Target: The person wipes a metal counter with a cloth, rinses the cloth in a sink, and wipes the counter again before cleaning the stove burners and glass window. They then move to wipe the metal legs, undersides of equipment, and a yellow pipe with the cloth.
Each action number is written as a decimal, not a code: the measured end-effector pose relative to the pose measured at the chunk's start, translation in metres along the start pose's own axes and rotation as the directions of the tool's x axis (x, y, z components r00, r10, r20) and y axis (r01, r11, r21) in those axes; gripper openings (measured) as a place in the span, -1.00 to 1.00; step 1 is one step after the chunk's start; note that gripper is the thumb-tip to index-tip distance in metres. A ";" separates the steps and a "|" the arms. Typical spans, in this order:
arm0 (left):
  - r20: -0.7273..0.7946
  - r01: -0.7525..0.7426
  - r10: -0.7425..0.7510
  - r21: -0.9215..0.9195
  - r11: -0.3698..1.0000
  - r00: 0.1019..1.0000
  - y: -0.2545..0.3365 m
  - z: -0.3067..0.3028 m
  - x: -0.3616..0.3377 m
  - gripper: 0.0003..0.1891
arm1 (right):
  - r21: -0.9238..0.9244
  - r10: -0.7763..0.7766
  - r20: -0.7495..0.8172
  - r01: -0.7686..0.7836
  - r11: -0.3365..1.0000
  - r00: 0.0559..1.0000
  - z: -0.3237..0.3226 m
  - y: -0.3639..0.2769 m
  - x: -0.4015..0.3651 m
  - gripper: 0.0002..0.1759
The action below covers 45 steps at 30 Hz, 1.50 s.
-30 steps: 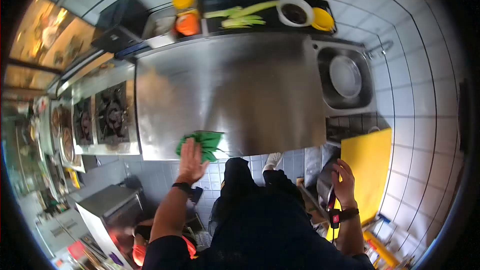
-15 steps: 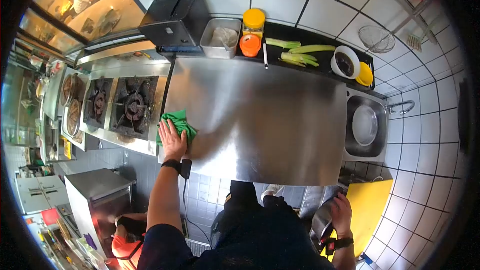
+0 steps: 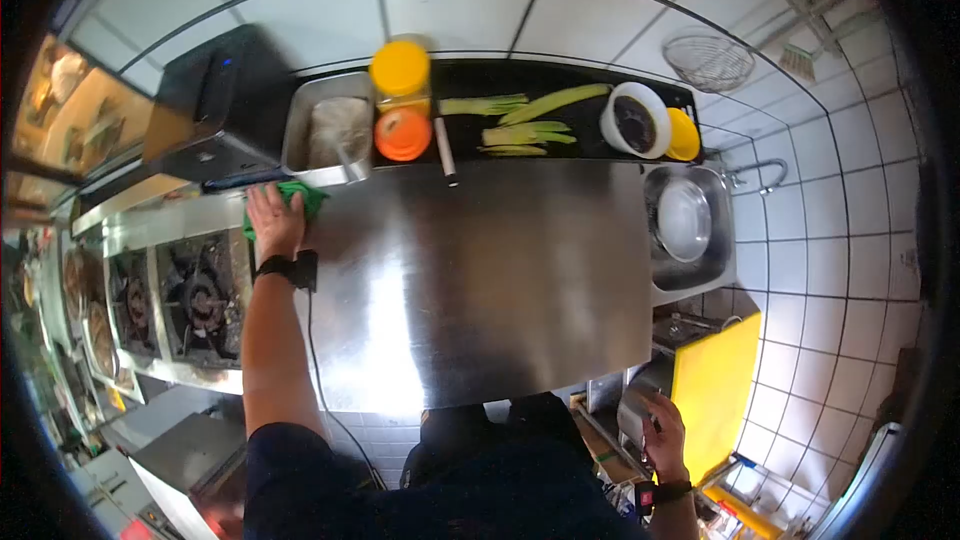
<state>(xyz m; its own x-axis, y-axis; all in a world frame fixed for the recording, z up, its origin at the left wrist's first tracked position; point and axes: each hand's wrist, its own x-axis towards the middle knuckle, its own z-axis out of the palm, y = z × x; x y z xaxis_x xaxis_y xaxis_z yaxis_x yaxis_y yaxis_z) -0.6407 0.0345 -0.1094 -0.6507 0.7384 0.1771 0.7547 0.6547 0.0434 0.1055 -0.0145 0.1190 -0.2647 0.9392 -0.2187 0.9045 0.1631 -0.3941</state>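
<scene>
The left hand (image 3: 272, 220) lies flat, its grip spread, palm down on a green cloth (image 3: 303, 197) with the fingers pointing towards the wall. A black band sits on the wrist. Half a second ago this hand and the cloth were at the near left edge of the tabletop (image 3: 500, 280), just beside the stove (image 3: 185, 300). Now they are at the far left corner, just in front of the steel tray (image 3: 325, 130). The right hand (image 3: 665, 432) has stayed low on the right, against a metal pot (image 3: 635, 405) beside the yellow board (image 3: 712, 390); whether its grip is closed on the pot cannot be told.

The cloth is bright green and crumpled, mostly covered by the hand, with a bunched edge showing past the fingertips and thumb. It touches the tabletop and reaches close to the tray's front wall.

Behind the tabletop, along a dark shelf, stand a yellow-lidded jar (image 3: 400, 70), an orange lid (image 3: 403, 133), green stalks (image 3: 520, 120) and a white bowl (image 3: 635, 120) of dark liquid. On the right, a sink (image 3: 700, 275) holds a metal bowl (image 3: 683, 218).
</scene>
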 end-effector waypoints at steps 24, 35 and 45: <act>-0.063 -0.372 0.367 -0.158 0.915 0.928 0.432 -0.054 -0.088 -0.21 | 0.162 0.031 -0.054 -0.022 0.987 0.998 -0.069 0.187 0.061 -0.67; 0.185 -0.636 0.683 -0.256 0.728 0.706 0.602 -0.070 -0.144 -0.30 | 0.123 0.083 -0.071 -0.074 0.990 0.994 -0.083 0.217 0.049 -0.69; 0.202 -0.492 0.547 -0.265 0.829 0.813 0.394 -0.078 -0.153 -0.32 | 0.006 -0.080 0.016 0.080 0.997 0.997 -0.067 0.121 0.093 -0.69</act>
<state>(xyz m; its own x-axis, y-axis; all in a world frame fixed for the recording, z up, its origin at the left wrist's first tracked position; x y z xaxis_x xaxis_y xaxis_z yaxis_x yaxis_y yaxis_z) -0.2373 0.1672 -0.0430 -0.1331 0.9906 -0.0308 0.9683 0.1366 0.2092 0.2126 0.1126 0.1109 -0.3420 0.9180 -0.2009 0.8782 0.2360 -0.4161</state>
